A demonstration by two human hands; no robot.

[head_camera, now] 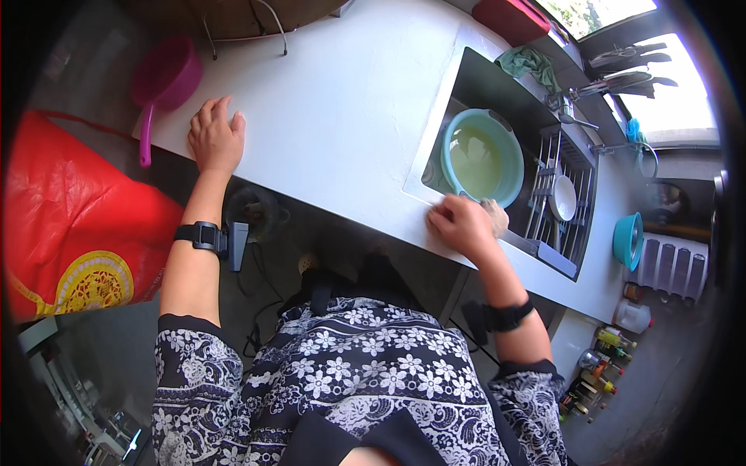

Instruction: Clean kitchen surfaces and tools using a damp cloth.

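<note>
My left hand (217,134) rests palm down on the white countertop (338,105), near its front edge at the left, and holds nothing. Close beside it, a magenta plastic dipper (166,78) lies at the counter's end, its handle over the edge. My right hand (463,227) is curled at the front rim of the sink, with a bunched beige cloth (495,217) in it; part of the cloth is hidden by the hand. Just beyond, a light-blue plastic basin (512,157) holding cloudy yellowish water sits in the sink (484,76).
A metal rack (545,175) with a white bowl (563,198) spans the sink's right side. Behind stand a faucet (565,108) and a green cloth (527,65). A teal basin (628,242) is at the right end. Several bottles (594,373) stand on the floor; a red bag (87,215) is at left.
</note>
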